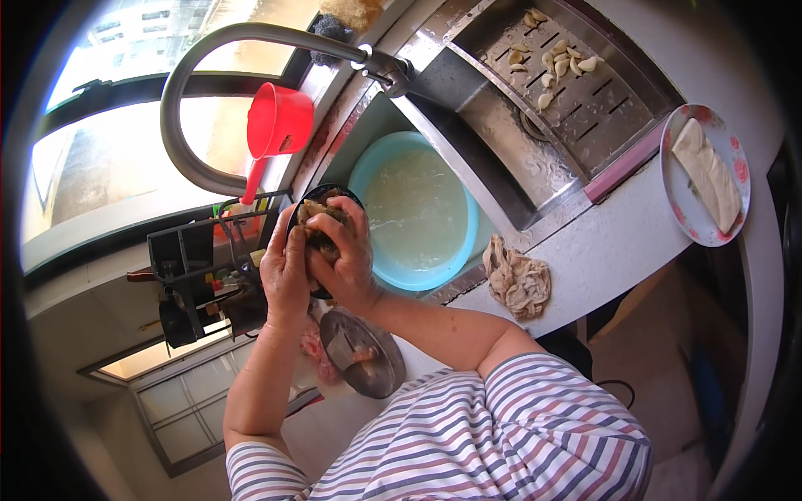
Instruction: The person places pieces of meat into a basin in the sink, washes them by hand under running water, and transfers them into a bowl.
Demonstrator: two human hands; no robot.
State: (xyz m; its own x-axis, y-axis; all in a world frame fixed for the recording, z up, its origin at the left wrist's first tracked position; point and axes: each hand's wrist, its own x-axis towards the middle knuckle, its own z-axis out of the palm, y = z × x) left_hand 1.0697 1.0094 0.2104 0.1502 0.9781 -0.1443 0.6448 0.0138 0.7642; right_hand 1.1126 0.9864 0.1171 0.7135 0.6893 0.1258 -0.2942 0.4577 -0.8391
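Both my hands are pressed together around a wet, brownish-green clump of food [318,230], perhaps soaked or pickled vegetable. My left hand [285,266] cups it from the left, thumb against the clump. On the other side, the bent fingers of my right hand [346,247] close over it. A black bowl [321,292] lies behind and beneath the hands; most of its inside is hidden. Just to the right, a light blue plastic basin [471,216] holds cloudy water [416,210] and stands in the sink.
A steel faucet [168,119] arches over a red dipper [280,122]. Garlic cloves [561,59] lie on a slotted steel tray [601,125]. A crumpled cloth [517,278] and a floral plate [686,219] with a white slab [708,175] rest on the counter. A round cutting board [382,372] bears meat.
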